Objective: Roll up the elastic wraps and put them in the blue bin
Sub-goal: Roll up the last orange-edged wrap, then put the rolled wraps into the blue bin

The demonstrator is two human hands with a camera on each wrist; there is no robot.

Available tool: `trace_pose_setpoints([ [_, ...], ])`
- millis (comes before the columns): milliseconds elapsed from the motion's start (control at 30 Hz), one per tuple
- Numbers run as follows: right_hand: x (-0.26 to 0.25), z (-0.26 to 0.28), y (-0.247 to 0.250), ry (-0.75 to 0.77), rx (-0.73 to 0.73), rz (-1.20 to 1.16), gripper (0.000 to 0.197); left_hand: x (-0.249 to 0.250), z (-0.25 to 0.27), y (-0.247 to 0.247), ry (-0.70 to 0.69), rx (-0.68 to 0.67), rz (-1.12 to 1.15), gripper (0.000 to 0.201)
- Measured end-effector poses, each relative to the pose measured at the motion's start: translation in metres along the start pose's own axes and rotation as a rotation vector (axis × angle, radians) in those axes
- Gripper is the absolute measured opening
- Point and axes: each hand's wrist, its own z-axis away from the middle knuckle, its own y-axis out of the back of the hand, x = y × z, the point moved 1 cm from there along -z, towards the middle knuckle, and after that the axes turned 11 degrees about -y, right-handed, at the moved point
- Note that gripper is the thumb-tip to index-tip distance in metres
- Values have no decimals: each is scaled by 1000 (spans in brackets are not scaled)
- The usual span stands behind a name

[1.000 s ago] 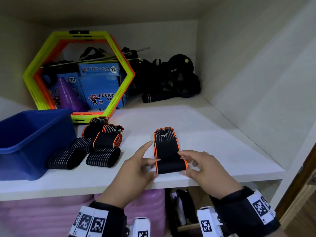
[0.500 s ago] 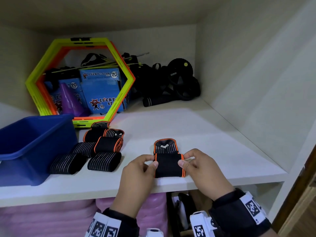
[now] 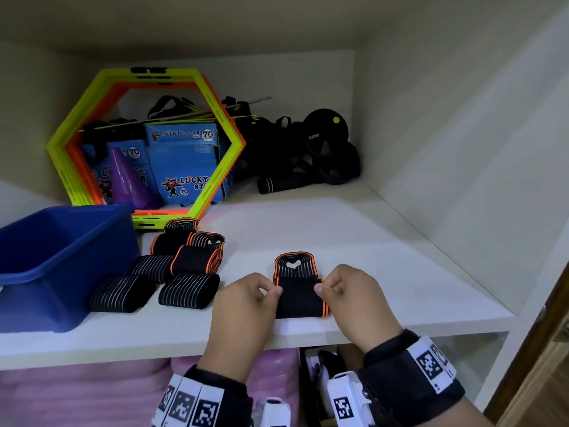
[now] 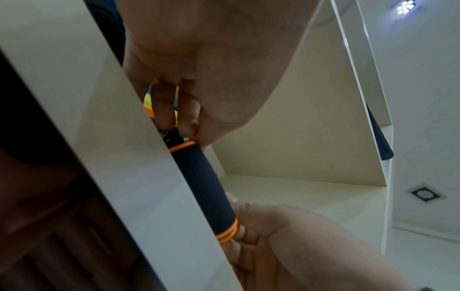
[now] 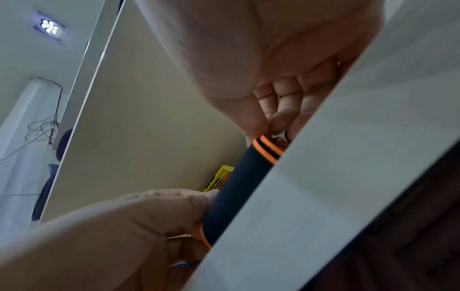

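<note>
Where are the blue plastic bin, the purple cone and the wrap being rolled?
Blue plastic bin (image 3: 101,241), head view, on its right wall.
Purple plastic cone (image 3: 124,177), head view, mid-body.
Black orange-edged elastic wrap (image 3: 298,298), head view, rolled part.

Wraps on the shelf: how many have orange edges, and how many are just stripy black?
orange-edged wraps: 3 (one pinched between the left hand and the right hand; the pile seems to hold two, though they overlap)
stripy black wraps: 3
Total: 6
</note>
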Motion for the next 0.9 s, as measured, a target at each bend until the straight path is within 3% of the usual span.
trace_pose_setpoints([
  [167,-18,8,-12,5,-50,-109,13,-10,12,6,-82,60,21,2],
  [300,-35,11,-35,23,-67,-151,12,-22,16,24,-66,111,75,10],
  [400,-48,14,-52,27,-55,-154,17,-32,20,40,-53,63,133,12],
  [600,-66,22,-62,24,-15,-126,13,-62,24,60,-14,-76,268,34],
  [767,-93,34,-50,55,59,-158,10,-76,30,97,-49,-6,352,17],
  [900,-128,43,-62,99,-47,-265,9,-92,33,141,-63,102,329,14],
])
